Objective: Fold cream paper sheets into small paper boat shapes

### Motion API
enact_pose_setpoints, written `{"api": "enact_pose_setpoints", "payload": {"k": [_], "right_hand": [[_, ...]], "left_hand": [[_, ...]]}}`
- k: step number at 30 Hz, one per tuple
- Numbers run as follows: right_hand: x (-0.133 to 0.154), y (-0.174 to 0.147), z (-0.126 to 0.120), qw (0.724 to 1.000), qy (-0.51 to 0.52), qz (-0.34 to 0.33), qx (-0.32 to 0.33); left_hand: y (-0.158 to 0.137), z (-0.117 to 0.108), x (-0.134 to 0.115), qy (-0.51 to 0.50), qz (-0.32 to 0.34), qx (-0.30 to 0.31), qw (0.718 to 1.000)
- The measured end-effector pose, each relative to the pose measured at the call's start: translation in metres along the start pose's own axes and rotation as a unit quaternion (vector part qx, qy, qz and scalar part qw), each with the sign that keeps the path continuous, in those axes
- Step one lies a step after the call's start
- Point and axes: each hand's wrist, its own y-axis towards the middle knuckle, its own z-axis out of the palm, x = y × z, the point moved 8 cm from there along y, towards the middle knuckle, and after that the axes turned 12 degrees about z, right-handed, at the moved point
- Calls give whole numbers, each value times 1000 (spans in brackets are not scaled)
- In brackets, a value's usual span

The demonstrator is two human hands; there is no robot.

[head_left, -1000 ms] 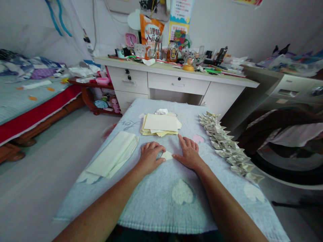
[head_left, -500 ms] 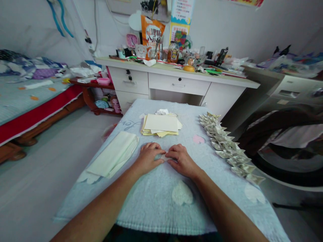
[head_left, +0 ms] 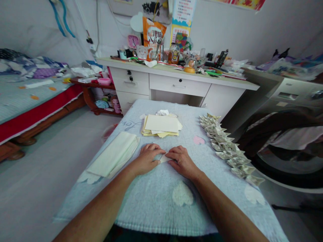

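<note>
A small piece of folded pale paper (head_left: 165, 158) lies on the cloth-covered table between my two hands. My left hand (head_left: 149, 158) rests at its left side, fingertips at its edge, thumb and index finger apart. On the right, my right hand (head_left: 182, 160) has its thumb and fingers closed on the paper's right part, which they partly hide. Beyond the hands sits a stack of cream and yellow paper sheets (head_left: 162, 123). Left of my left hand lies a folded pale green sheet bundle (head_left: 113, 154). A long row of folded paper pieces (head_left: 227, 148) runs along the table's right side.
The table wears a light blue cloth (head_left: 148, 208). A crumpled white tissue (head_left: 163, 112) sits behind the stack. A cluttered white desk (head_left: 176, 84) stands beyond, a bed (head_left: 32, 97) at left and a front-loading washing machine (head_left: 290, 111) at right.
My left thumb has drawn back slightly to the left, so more of the small paper shows between the hands. The stack, bundle and row stay put.
</note>
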Motion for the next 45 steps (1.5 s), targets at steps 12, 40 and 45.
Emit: {"api": "enact_pose_setpoints", "payload": {"k": [12,40,45], "right_hand": [[-3,6,-1,999,20,-15,-40],[-22,3,-11,921,356,130,-89],[-20,3,-9,913,383,116,-80]], "left_hand": [[6,-7,-8,5,14,-70,997],[11,-2,-13,-208,-33,-171,962],[12,3,-15,-248,-27,-161,955]]}}
